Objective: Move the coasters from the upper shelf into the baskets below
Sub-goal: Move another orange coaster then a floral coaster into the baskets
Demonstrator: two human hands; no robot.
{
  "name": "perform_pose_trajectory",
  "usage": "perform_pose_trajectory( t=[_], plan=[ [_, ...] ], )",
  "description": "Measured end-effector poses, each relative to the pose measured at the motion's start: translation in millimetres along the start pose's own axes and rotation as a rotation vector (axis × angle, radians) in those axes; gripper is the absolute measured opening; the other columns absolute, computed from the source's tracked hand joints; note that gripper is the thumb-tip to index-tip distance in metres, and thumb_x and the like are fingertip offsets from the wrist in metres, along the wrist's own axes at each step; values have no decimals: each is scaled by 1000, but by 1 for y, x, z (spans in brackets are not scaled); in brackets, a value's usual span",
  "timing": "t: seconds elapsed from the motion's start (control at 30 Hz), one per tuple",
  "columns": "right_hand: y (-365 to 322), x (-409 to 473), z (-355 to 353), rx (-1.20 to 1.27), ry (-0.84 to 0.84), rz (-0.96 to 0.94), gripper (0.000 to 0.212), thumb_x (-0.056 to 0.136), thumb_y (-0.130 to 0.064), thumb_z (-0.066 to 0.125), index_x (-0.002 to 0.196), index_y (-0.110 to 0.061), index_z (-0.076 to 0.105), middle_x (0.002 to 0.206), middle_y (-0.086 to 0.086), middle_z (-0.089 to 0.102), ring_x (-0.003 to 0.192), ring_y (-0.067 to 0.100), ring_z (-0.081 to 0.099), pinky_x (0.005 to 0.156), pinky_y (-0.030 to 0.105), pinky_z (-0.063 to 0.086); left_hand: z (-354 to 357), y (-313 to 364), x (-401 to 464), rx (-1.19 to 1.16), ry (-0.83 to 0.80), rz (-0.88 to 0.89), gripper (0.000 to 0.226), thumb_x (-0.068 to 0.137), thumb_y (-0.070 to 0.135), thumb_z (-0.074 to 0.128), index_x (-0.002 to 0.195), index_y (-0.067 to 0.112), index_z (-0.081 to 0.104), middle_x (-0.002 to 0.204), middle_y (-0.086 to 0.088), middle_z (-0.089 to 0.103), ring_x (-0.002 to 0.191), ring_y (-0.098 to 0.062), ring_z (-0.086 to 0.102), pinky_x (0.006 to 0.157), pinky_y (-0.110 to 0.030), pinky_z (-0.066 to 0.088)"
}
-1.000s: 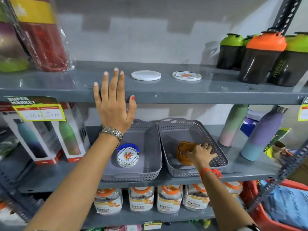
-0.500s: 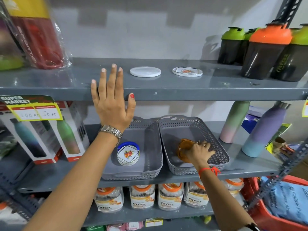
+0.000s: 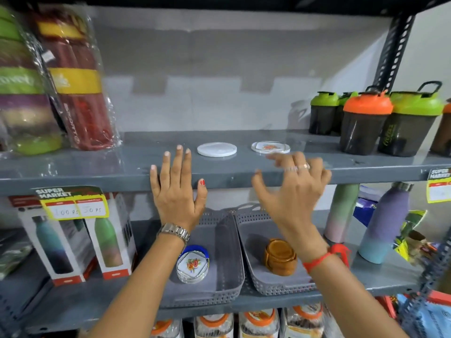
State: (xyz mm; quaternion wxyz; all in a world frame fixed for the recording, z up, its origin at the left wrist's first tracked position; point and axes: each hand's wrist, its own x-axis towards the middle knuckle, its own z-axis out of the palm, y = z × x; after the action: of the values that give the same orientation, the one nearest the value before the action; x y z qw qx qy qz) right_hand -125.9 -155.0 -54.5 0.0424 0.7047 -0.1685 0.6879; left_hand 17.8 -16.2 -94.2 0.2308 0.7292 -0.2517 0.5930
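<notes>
Two round coasters, a plain white plastic one (image 3: 217,149) and a flower-printed one (image 3: 270,147), lie near the upper shelf's front edge. Right hand (image 3: 292,189), fingers apart and empty, reaches for the printed one; grasping comes next.

Left hand (image 3: 177,191) flat on the upper shelf (image 3: 73,170) edge — right hand (image 3: 291,189) spread, empty, blurred, just below the floral coaster (image 3: 270,147); white coaster (image 3: 217,149) beside it.
</notes>
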Motion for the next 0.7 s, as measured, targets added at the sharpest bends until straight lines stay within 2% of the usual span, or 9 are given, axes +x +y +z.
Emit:
perform_pose_trajectory(
  t=[0.07, 0.13, 0.23, 0.37, 0.47, 0.53, 0.63, 0.7],
  plan=[
    [-14, 29, 11, -71, -220, 51, 54, 68, -54, 57, 107, -17, 66, 90, 1, 67, 88, 30, 52, 72, 38, 29, -2, 1, 1, -6, -12, -4, 57, 91, 36, 33, 140, 8, 36, 144, -12, 42, 134, -27, 30, 115, -41, 7],
    [-24, 51, 31, -110, -528, 90, 69, 67, -62, 56, 115, -13, 62, 108, 4, 65, 103, 31, 48, 78, 39, 30, -4, 1, 1, -7, -21, -6, 57, 89, 35, 35, 140, 8, 38, 143, -12, 43, 133, -27, 31, 115, -42, 8],
    [-32, 72, 63, -46, -840, 115, 70, 68, -69, 57, 101, -8, 63, 113, 9, 62, 113, 33, 42, 86, 45, 35, -6, 2, 2, -9, -35, -5, 58, 88, 35, 36, 139, 7, 39, 143, -13, 43, 132, -28, 33, 114, -43, 11],
    [-36, 84, 93, -43, -1138, 129, 79, 62, -81, 57, 100, -11, 61, 118, 9, 59, 124, 32, 36, 94, 48, 33, -8, 2, 2, -17, -62, -14, 58, 88, 35, 37, 139, 8, 38, 145, -13, 41, 134, -28, 31, 115, -43, 8],
    [-34, 85, 102, -50, -1240, 168, 70, 54, -85, 59, 72, -17, 51, 108, 8, 61, 123, 31, 42, 96, 46, 35, -8, 1, 2, -11, -73, -12, 57, 89, 35, 37, 139, 8, 40, 146, -12, 39, 136, -28, 29, 115, -43, 8],
    [-34, 86, 105, -27, -1258, 192, 66, 52, -84, 60, 65, -21, 45, 109, 7, 60, 124, 32, 41, 100, 48, 35, -7, 2, 2, -8, -72, -10, 57, 89, 35, 37, 140, 10, 38, 147, -10, 37, 136, -28, 29, 115, -44, 9],
    [-35, 85, 107, -65, -1236, 168, 75, 50, -86, 59, 74, -14, 53, 106, 7, 57, 124, 32, 39, 101, 50, 34, -7, 1, 2, -10, -64, -8, 57, 89, 35, 37, 140, 10, 38, 146, -10, 38, 137, -28, 28, 115, -44, 9],
    [-35, 83, 107, -124, -1142, 142, 89, 48, -87, 57, 99, -14, 61, 120, 9, 57, 125, 31, 38, 98, 51, 32, -6, 2, 2, -21, -59, -9, 56, 89, 35, 38, 139, 10, 41, 146, -11, 39, 137, -29, 28, 115, -44, 8]
  ],
)
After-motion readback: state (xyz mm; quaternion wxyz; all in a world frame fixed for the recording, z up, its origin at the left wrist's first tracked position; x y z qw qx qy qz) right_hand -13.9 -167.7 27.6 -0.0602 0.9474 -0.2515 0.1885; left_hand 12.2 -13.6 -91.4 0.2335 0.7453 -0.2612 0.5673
